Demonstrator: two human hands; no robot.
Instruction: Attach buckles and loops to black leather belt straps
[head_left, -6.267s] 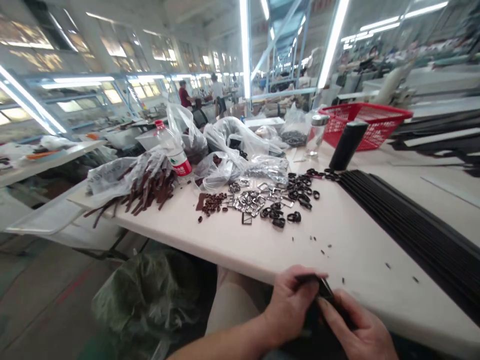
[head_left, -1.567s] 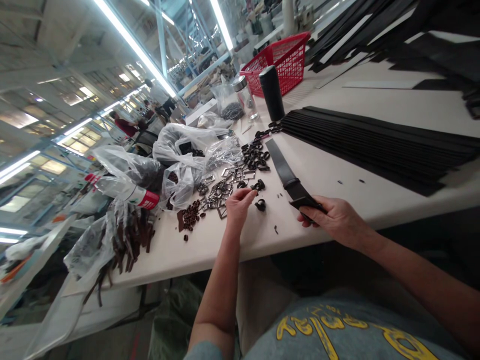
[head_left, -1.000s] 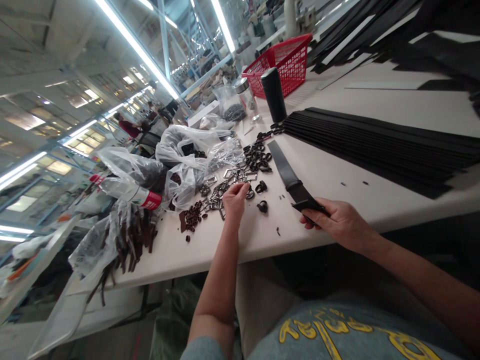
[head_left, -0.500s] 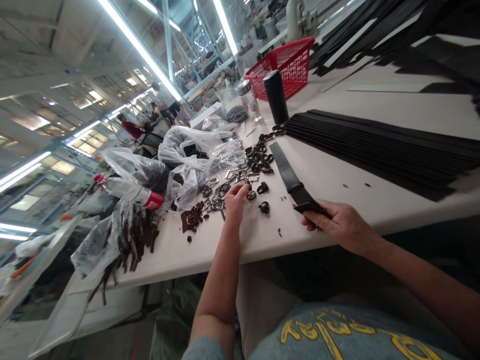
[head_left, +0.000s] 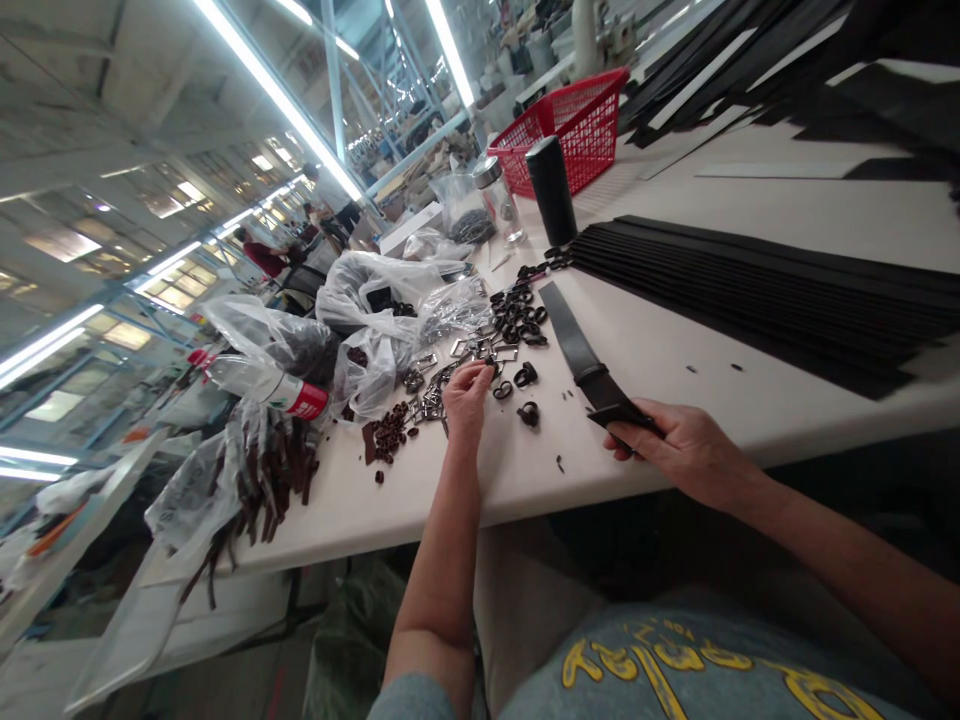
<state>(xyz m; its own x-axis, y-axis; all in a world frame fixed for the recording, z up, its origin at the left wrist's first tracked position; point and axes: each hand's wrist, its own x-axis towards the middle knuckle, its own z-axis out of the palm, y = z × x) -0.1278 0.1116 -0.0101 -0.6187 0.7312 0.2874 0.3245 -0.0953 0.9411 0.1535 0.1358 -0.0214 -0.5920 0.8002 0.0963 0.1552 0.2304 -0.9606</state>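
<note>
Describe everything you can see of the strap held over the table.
The black strap is flat and smooth with a dull sheen, like leather. A narrow dark loop crosses it partway along. Its straight-cut far end points away from the person, toward the upper left of the view. The fingers of the right hand grip the near part, partly hiding it. Whether the far end touches the table is unclear.
</note>
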